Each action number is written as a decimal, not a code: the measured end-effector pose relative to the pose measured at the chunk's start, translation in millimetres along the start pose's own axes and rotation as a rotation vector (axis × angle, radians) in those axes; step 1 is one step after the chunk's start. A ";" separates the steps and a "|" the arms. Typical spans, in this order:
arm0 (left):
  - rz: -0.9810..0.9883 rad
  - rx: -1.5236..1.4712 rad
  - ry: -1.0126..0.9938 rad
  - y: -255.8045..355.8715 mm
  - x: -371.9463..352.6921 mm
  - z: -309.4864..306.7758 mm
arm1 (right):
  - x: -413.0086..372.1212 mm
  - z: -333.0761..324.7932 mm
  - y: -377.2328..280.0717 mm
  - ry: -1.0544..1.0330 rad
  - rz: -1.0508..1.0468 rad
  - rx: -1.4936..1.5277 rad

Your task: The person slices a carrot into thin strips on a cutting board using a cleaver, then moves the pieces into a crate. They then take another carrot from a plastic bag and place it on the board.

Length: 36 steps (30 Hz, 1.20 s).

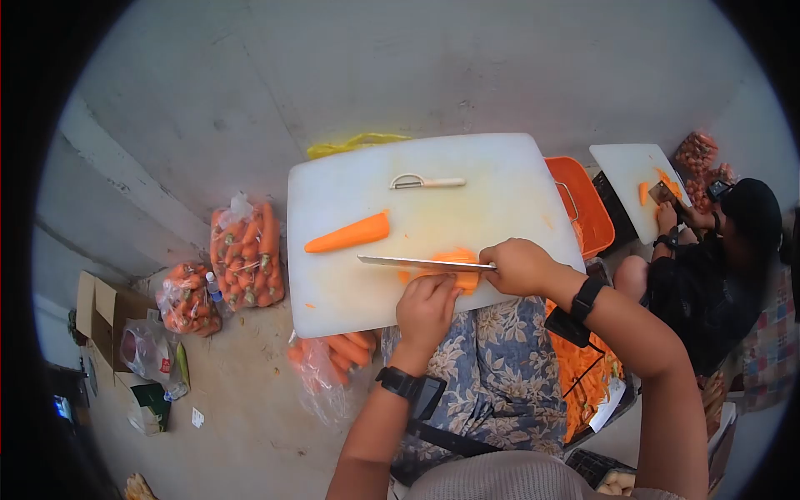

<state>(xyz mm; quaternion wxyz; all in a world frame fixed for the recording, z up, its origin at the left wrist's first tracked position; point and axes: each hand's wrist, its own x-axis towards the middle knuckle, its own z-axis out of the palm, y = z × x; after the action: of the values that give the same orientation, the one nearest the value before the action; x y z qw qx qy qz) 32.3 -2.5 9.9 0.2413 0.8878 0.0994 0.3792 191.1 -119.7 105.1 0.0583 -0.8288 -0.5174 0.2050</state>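
A knife (408, 262) lies across the white cutting board, its handle end in my right hand (521, 265), which is closed round it. Its blade points left, over some cut carrot (465, 282). My left hand (427, 312) presses on the carrot just below the blade, fingers bent together. Orange slices show beside and behind the blade. A larger carrot piece (348, 233) rests on the left part of the board (333, 179). Farther back on the board is a peeler (427, 182) with a pale handle.
Bags of carrots (248, 254) stand on the floor at left, near an open cardboard box (108, 321). An orange container (587, 204) touches the board's right side. At right, a person in black (708, 283) cuts on another white board (625, 171). Shredded carrot (575, 371) fills a tray below.
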 end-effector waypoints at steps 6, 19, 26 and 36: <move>0.018 0.037 -0.006 -2.6 -3.0 -1.5 | 0.0 13.4 9.4 0.064 -0.036 0.011; 0.038 0.033 -0.026 -1.5 -3.0 -1.8 | -25.5 50.3 22.5 0.377 0.025 0.351; 0.033 0.024 -0.020 0.4 -4.6 -3.5 | -47.1 32.4 18.9 0.533 -0.039 0.278; 0.056 0.006 -0.046 -0.8 -18.4 0.7 | -77.8 12.5 4.7 0.342 -0.060 -0.096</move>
<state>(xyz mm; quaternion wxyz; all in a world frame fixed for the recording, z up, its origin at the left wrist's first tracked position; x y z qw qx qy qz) 20.1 -8.6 -2.4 0.2303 0.8993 0.0700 0.3651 160.4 -191.9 114.0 0.1120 -0.8376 -0.5335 0.0345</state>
